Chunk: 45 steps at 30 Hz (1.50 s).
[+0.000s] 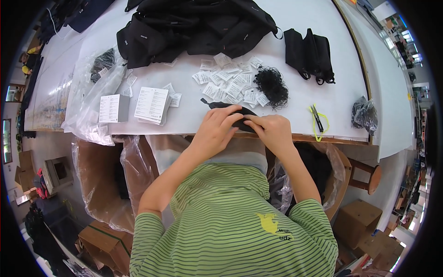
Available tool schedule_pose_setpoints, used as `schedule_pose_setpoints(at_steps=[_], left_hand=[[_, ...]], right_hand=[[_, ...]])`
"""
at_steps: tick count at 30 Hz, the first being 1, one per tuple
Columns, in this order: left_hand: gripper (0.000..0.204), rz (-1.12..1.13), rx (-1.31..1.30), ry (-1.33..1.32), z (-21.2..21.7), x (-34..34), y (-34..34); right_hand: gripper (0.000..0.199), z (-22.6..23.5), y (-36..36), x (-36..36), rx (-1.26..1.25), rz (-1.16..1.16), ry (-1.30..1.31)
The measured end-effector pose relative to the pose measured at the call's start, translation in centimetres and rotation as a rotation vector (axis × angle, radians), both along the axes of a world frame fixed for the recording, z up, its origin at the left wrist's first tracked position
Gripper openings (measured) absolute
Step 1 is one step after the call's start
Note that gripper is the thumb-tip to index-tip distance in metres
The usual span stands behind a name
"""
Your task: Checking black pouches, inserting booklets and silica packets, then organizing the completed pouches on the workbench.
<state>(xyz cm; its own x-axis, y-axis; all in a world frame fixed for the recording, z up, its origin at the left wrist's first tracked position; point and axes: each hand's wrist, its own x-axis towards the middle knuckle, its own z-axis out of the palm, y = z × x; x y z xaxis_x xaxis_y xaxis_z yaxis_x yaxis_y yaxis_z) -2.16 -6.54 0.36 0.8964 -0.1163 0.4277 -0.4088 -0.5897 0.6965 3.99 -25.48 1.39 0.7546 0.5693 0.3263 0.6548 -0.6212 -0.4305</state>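
A small black fabric item (220,105), perhaps a pouch, lies at the table's near edge with a short tab at its far left end. My left hand (216,127) is closed over its left part, fingers bent across the cloth. On the other side my right hand (273,130) pinches the right part between thumb and fingers. My hands hide much of its shape. Just beyond them are a loose pile of small white printed labels (230,82) and a tangled bundle of thin black cords (271,87).
Black garments or bags (194,34) are heaped at the back of the white table (337,69). Stacked white cards (151,104) and a clear plastic bag (85,111) sit left. Folded black pieces (309,53) and thread snips (317,119) on a yellow cord lie right. Cardboard boxes (99,184) stand below.
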Motion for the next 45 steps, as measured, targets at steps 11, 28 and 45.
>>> schedule_pose_setpoints(at_steps=[11, 28, 45], left_hand=[[0.017, -0.085, 0.216, 0.012, -0.3, 1.3, 0.5], [0.036, 0.395, 0.235, 0.313, -5.9, 6.7, 6.7], [0.028, 0.193, 0.221, -0.008, 3.3, 2.0, 2.3]], right_hand=[[0.022, 1.5, -2.2, 0.5, -0.126, 0.11, 0.097], [0.018, 1.6, -3.0, 0.3, -0.097, 0.145, 0.132], [0.013, 2.1, -1.2, 1.8, -0.055, 0.256, -0.028]])
